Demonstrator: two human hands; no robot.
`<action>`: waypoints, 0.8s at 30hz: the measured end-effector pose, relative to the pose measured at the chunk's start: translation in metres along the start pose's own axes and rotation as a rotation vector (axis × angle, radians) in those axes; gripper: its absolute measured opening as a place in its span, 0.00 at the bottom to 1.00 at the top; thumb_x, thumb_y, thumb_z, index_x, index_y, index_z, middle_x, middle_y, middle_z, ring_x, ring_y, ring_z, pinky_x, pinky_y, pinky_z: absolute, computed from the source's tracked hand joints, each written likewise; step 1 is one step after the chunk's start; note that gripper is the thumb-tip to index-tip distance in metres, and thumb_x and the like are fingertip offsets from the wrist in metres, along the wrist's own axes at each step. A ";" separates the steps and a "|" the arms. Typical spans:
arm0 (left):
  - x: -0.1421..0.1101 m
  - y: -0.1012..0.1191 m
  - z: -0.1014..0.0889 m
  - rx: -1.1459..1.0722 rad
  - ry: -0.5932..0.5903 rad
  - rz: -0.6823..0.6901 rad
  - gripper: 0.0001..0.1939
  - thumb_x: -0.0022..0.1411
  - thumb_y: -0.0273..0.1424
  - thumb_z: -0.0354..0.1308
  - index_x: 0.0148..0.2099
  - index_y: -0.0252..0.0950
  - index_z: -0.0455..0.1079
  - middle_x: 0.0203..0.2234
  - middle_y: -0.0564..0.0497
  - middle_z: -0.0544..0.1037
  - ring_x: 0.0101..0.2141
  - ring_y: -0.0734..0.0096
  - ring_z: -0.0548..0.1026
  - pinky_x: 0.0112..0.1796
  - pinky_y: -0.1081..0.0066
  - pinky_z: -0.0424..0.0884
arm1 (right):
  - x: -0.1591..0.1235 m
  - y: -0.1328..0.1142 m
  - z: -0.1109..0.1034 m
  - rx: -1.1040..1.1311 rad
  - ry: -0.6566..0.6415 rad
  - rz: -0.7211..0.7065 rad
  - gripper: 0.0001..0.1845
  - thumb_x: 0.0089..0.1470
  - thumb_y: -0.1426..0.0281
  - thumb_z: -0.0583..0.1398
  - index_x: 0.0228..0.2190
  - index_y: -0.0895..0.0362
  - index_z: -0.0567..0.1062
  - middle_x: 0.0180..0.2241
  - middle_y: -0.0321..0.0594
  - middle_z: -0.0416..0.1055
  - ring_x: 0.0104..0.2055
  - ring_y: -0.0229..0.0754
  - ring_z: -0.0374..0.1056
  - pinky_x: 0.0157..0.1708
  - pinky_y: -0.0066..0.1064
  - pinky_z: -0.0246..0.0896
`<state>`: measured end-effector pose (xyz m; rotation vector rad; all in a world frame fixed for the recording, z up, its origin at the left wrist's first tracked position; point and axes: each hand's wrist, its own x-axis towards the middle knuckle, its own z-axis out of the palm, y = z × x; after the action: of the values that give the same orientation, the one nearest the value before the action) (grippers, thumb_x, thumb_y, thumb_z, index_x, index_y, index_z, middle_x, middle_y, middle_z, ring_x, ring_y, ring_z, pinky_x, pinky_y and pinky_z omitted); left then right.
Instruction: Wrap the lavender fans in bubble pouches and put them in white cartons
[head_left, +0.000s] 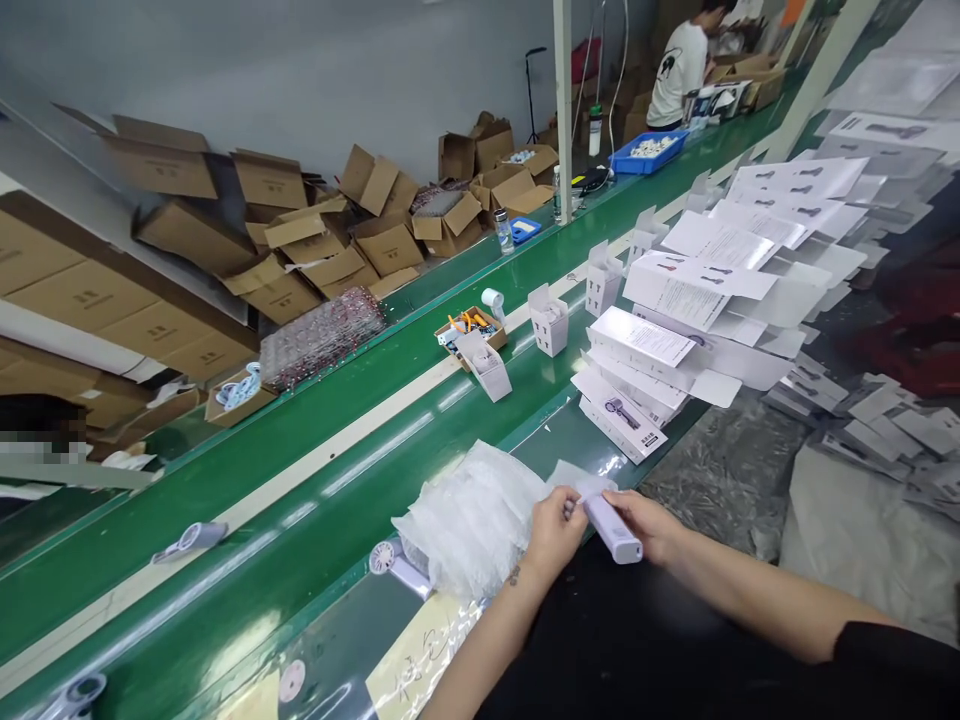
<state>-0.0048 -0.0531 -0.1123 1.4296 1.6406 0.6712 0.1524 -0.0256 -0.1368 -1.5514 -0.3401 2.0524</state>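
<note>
A lavender handheld fan (615, 530) is between my hands, its handle toward me and its head end inside a translucent bubble bag (571, 476). My left hand (556, 528) is closed, with the fingers pinching the bag's edge beside the fan. On the other side, my right hand (651, 526) wraps its fingers round the fan's body. To the left of my left hand lies a pile of bubble bags (472, 515). Another lavender fan (401, 568) pokes out by the pile's near left side.
White printed boxes (637, 345) are stacked on the right, with more beyond. A small carton of tools (484, 335) and an upright open box (549, 320) stand on the green conveyor (375, 440). A fan (196, 538) lies there too. A co-worker (679, 70) is far off.
</note>
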 end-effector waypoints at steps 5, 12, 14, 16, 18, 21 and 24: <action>0.007 0.014 -0.012 -0.316 -0.052 -0.255 0.05 0.52 0.31 0.54 0.32 0.34 0.68 0.14 0.58 0.66 0.16 0.78 0.61 0.18 0.77 0.55 | -0.015 -0.024 -0.025 -0.626 -0.036 -0.420 0.13 0.50 0.60 0.60 0.23 0.54 0.66 0.19 0.31 0.65 0.23 0.37 0.64 0.23 0.28 0.58; 0.009 0.023 -0.052 -0.463 0.179 -0.059 0.19 0.54 0.39 0.59 0.46 0.34 0.68 0.30 0.50 0.74 0.28 0.73 0.70 0.27 0.76 0.65 | -0.034 -0.079 0.004 -0.908 -0.111 -0.757 0.15 0.58 0.60 0.51 0.25 0.55 0.66 0.24 0.35 0.70 0.29 0.40 0.68 0.31 0.30 0.61; 0.017 0.017 -0.060 -0.447 0.147 0.026 0.38 0.45 0.40 0.67 0.58 0.40 0.61 0.51 0.43 0.67 0.45 0.62 0.69 0.35 0.71 0.69 | -0.028 -0.081 0.021 -0.947 -0.258 -0.767 0.15 0.59 0.61 0.49 0.26 0.56 0.67 0.25 0.35 0.71 0.30 0.39 0.68 0.32 0.29 0.61; 0.029 0.007 -0.060 -0.399 0.052 0.034 0.50 0.34 0.39 0.73 0.61 0.42 0.57 0.57 0.42 0.60 0.52 0.54 0.64 0.40 0.66 0.69 | -0.013 -0.083 0.038 -0.995 -0.445 -0.762 0.15 0.59 0.63 0.50 0.26 0.56 0.69 0.26 0.35 0.73 0.30 0.38 0.68 0.32 0.28 0.62; 0.040 -0.004 -0.055 -0.368 -0.007 -0.003 0.42 0.36 0.41 0.72 0.55 0.38 0.63 0.48 0.43 0.68 0.46 0.55 0.68 0.40 0.64 0.68 | 0.011 -0.090 0.055 -1.144 -0.477 -0.742 0.14 0.59 0.64 0.51 0.27 0.57 0.71 0.26 0.35 0.73 0.29 0.36 0.69 0.31 0.26 0.63; 0.047 -0.019 -0.044 -0.215 0.057 0.026 0.19 0.48 0.40 0.65 0.40 0.35 0.69 0.34 0.50 0.71 0.37 0.64 0.69 0.41 0.64 0.65 | 0.058 -0.113 0.077 -1.419 -0.161 -0.733 0.16 0.60 0.65 0.49 0.35 0.57 0.74 0.32 0.42 0.75 0.34 0.41 0.71 0.36 0.32 0.65; 0.035 -0.029 -0.036 -0.059 0.197 0.062 0.09 0.53 0.36 0.60 0.32 0.36 0.67 0.30 0.52 0.68 0.35 0.66 0.67 0.40 0.67 0.64 | 0.105 -0.139 0.099 -1.530 0.146 -0.758 0.19 0.60 0.68 0.50 0.51 0.58 0.68 0.55 0.58 0.63 0.56 0.57 0.60 0.50 0.50 0.57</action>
<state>-0.0502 -0.0207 -0.1265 1.4131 1.7173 0.9132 0.0759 0.1587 -0.1220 -1.7221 -2.3487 0.8715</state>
